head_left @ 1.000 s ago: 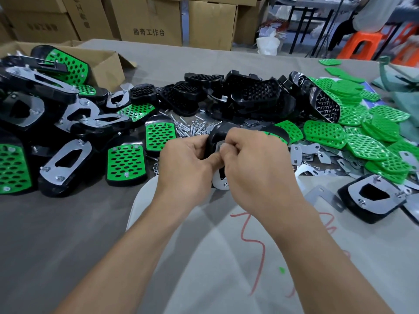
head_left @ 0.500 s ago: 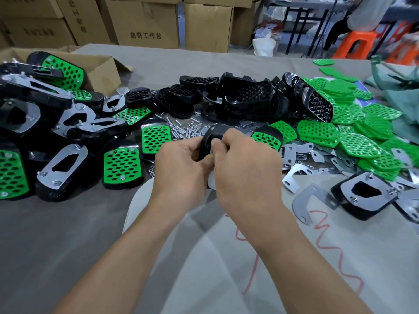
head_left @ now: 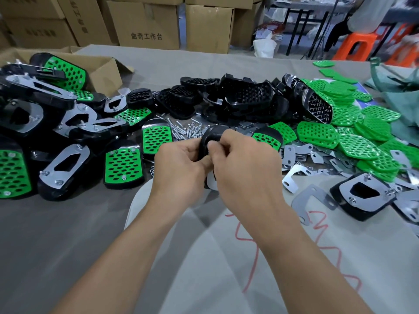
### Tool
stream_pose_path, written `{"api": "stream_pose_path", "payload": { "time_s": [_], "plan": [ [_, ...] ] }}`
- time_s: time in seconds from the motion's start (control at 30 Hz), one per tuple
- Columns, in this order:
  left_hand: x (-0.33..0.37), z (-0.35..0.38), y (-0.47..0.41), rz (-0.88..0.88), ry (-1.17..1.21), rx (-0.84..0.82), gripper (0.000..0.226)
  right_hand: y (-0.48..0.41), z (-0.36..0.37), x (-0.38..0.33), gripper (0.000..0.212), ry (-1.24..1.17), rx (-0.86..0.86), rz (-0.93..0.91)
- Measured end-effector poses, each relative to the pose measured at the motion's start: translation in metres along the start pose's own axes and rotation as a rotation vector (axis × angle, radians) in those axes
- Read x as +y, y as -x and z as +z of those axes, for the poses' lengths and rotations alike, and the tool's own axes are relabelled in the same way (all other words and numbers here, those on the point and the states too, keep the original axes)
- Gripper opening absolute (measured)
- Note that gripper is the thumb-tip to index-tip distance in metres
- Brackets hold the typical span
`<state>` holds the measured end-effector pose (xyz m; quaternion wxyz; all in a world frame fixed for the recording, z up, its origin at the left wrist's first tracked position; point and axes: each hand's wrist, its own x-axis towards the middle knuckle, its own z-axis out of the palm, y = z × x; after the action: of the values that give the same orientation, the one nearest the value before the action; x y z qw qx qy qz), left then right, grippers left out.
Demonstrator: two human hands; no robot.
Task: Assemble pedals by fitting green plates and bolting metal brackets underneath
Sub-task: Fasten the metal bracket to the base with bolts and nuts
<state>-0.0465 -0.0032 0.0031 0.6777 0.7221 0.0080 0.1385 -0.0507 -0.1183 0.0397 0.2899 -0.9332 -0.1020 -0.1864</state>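
I hold a black pedal [head_left: 209, 137] upright at the middle of the table, its underside with a metal bracket [head_left: 211, 179] towards me. My left hand [head_left: 179, 171] grips its left edge. My right hand [head_left: 247, 166] covers its right side, thumb and fingers pinched at the bracket's top; what they pinch is hidden. Loose bolts and nuts [head_left: 184, 130] lie just behind the pedal. Green perforated plates [head_left: 353, 141] are heaped at the right, bare metal brackets [head_left: 294, 175] in front of them. Empty black pedal shells [head_left: 244, 98] pile up behind.
Finished pedals [head_left: 123, 163] with green plates or brackets up fill the left side, beside an open cardboard box [head_left: 99, 69]. One bracketed pedal [head_left: 365, 196] lies at the right. Cardboard cartons [head_left: 147, 26] stand beyond the table. A person sits by orange stools [head_left: 358, 46] at the far right.
The view has shifted a little, so the table's contents sit differently in frame. Both hands stay on the pedal, with the right fingers working at the bracket's top.
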Motion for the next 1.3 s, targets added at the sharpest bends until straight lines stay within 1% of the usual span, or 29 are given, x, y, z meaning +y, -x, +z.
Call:
{"api": "stream_pose_path", "payload": {
  "time_s": [0.13, 0.2, 0.23, 0.3, 0.37, 0.47, 0.5, 0.57, 0.67, 0.73, 0.8, 0.83, 0.9, 0.93, 0.97, 1.03, 1.13, 1.27, 1.3],
  "plan": [
    [0.000, 0.000, 0.000, -0.005, 0.026, -0.007, 0.006, 0.001, -0.001, 0.002, 0.023, -0.165, 0.001, -0.023],
    [-0.003, -0.001, 0.000, 0.014, -0.018, -0.002, 0.005, 0.001, -0.003, 0.002, 0.019, -0.206, -0.015, -0.045],
    [-0.005, -0.001, -0.001, 0.024, -0.047, 0.002, 0.007, 0.001, -0.004, 0.001, 0.018, -0.198, -0.018, -0.059],
    [-0.007, 0.000, -0.001, 0.037, -0.055, 0.015, 0.019, 0.001, -0.002, -0.001, 0.018, -0.139, -0.008, -0.061],
    [-0.009, 0.002, -0.002, 0.027, -0.007, 0.033, 0.031, 0.002, 0.001, -0.005, 0.023, -0.047, 0.034, -0.020],
    [-0.009, 0.004, -0.002, 0.044, -0.067, 0.049, 0.037, 0.001, 0.003, -0.007, 0.029, 0.065, 0.058, 0.045],
    [-0.008, 0.003, -0.001, 0.049, -0.094, 0.050, 0.035, 0.000, 0.003, -0.006, 0.030, 0.052, 0.037, 0.048],
    [-0.006, 0.001, 0.000, 0.045, -0.123, 0.047, 0.023, -0.002, 0.001, -0.003, 0.031, -0.028, -0.031, 0.026],
    [-0.002, -0.001, 0.002, 0.014, -0.098, 0.033, 0.013, -0.003, -0.005, 0.003, 0.026, -0.120, -0.101, -0.031],
    [0.000, 0.000, 0.004, 0.017, -0.081, 0.018, 0.015, -0.003, -0.008, 0.005, 0.023, -0.120, -0.105, -0.037],
    [0.001, 0.002, 0.006, 0.038, -0.104, 0.025, 0.021, -0.002, -0.007, 0.004, 0.027, -0.045, -0.072, -0.035],
    [0.002, 0.003, 0.006, 0.053, -0.127, 0.034, 0.019, -0.002, -0.006, 0.003, 0.029, 0.004, -0.045, -0.022],
    [0.003, 0.003, 0.006, 0.064, -0.149, 0.043, 0.009, -0.004, -0.005, 0.001, 0.033, 0.039, -0.018, 0.041],
    [0.004, 0.002, 0.006, 0.051, -0.145, 0.042, 0.007, -0.005, -0.005, 0.001, 0.036, 0.021, -0.026, 0.071],
    [0.005, 0.002, 0.006, 0.035, -0.145, 0.042, 0.009, -0.005, -0.005, 0.002, 0.037, -0.007, -0.034, 0.087],
    [0.006, 0.001, 0.005, 0.019, -0.146, 0.035, 0.010, -0.003, -0.005, 0.002, 0.037, -0.057, -0.028, 0.084],
    [0.006, 0.001, 0.005, 0.024, -0.122, 0.019, 0.009, 0.001, -0.004, 0.001, 0.030, -0.120, 0.005, 0.054],
    [0.002, 0.000, 0.003, 0.011, -0.060, 0.005, 0.009, -0.001, -0.007, 0.002, 0.023, -0.144, -0.038, -0.028],
    [0.002, 0.000, 0.003, 0.006, -0.037, 0.010, 0.013, -0.001, -0.009, 0.003, 0.022, -0.143, -0.042, -0.034]
  ]
}}
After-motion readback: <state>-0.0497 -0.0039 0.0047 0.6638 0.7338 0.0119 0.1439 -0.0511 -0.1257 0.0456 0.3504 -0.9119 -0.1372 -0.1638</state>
